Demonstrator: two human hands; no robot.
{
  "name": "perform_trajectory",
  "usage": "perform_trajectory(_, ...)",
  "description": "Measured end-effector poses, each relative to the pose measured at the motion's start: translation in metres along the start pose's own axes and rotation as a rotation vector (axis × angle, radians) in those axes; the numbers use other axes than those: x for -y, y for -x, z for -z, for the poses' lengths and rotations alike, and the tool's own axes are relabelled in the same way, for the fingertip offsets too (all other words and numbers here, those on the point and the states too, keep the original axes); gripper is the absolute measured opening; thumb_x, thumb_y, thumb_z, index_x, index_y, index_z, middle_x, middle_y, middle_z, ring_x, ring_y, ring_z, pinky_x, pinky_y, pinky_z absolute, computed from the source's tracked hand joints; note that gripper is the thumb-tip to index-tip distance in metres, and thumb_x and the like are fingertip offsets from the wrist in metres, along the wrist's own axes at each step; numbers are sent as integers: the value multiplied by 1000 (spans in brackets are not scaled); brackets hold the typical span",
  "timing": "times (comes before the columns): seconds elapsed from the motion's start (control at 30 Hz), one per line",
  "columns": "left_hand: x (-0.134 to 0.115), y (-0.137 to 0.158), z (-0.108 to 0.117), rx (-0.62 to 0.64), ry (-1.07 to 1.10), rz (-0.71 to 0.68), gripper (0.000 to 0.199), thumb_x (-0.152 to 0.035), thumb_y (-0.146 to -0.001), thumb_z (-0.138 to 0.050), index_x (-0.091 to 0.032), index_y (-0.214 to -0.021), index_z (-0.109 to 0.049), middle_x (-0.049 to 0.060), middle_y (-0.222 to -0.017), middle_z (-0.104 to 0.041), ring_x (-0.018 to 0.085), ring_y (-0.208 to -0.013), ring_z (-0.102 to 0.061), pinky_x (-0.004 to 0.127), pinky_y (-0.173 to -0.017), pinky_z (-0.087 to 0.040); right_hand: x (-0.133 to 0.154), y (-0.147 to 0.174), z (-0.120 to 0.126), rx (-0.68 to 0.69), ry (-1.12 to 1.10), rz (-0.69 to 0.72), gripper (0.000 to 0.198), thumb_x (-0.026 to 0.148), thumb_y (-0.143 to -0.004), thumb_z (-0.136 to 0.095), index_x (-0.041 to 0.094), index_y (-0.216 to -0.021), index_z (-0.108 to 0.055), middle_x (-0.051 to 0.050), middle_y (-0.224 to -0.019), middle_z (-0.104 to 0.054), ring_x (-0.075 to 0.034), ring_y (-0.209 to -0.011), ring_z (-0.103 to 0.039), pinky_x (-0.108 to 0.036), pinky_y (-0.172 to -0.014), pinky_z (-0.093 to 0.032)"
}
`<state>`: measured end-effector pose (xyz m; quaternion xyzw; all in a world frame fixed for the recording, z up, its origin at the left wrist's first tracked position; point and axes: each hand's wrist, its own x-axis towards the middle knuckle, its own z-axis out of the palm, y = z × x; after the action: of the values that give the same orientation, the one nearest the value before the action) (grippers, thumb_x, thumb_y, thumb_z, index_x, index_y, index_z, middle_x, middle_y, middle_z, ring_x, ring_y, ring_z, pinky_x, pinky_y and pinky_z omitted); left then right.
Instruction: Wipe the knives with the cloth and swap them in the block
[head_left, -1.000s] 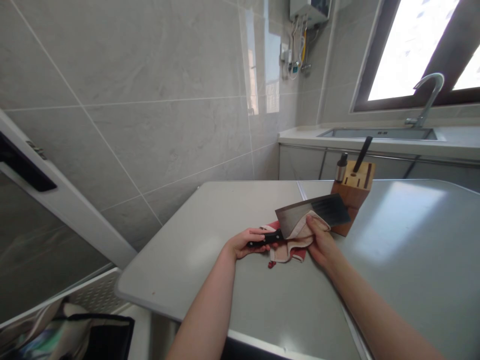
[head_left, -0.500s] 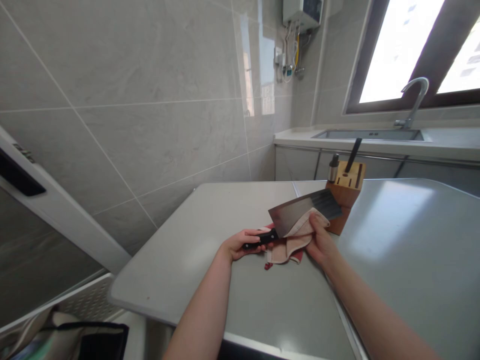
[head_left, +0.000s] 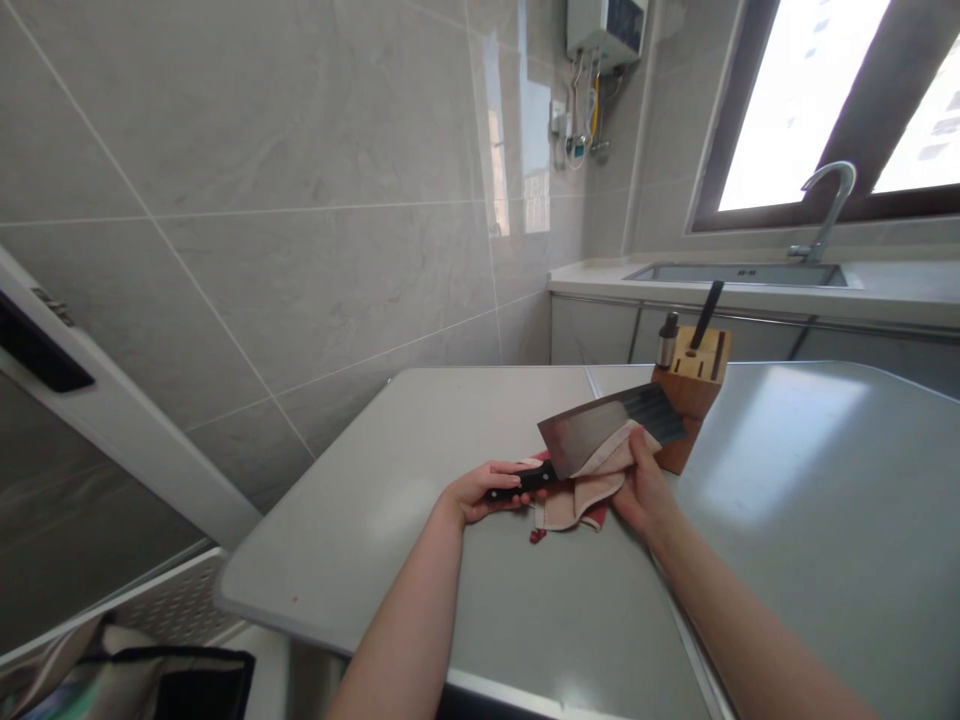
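My left hand [head_left: 491, 490] is closed around the black handle of a cleaver [head_left: 585, 435]. The wide steel blade points right and is tilted, its far end in front of the knife block. A pink and red cloth [head_left: 574, 500] lies against the lower part of the blade and hangs below it. My right hand [head_left: 643, 485] pinches the cloth against the blade's lower edge, the thumb on top; its other fingers are mostly hidden behind the cloth.
Just behind the blade stands a wooden knife block [head_left: 686, 400] holding a black-handled knife and a steel-and-black handled tool. Both rest on the pale table [head_left: 360, 480]. Beyond are a counter with a sink [head_left: 742, 273] and faucet [head_left: 832, 200]. A basket [head_left: 172, 605] sits at lower left.
My right hand has slid slightly right along the blade with the cloth. My left hand keeps its hold on the handle.
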<state>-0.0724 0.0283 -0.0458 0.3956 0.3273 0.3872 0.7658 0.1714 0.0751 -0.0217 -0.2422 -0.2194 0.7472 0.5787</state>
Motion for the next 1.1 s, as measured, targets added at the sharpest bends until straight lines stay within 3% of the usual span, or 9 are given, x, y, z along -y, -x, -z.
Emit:
perform_trajectory(0.37, -3, 1, -6, 20, -11, 7, 48, -17, -75, -73, -6, -120, -64, 20, -100, -70, 12, -75, -66, 18, -69, -52, -15, 4, 2, 130, 286, 45, 27, 42, -75, -73, 22, -94, -71, -4, -101, -74, -22, -92, -70, -32, -83, -58)
perform_trajectory(0.53, -5, 1, -8, 33, -17, 2, 47, -17, -74, -73, -5, -119, -64, 19, -100, -70, 11, -74, -66, 17, -69, -52, -17, 6, 2, 191, 449, 37, 34, 45, -73, -73, 20, -96, -71, -7, -103, -73, -23, -87, -70, -34, -80, -57)
perform_trajectory(1.1, -4, 1, -8, 26, 4, 6, 50, -17, -74, -74, -5, -121, -63, 19, -100, -70, 12, -75, -67, 19, -72, -53, -18, 4, 5, 209, 465, 44, 32, 43, -75, -72, 21, -98, -71, -5, -103, -74, -19, -86, -69, -29, -80, -55)
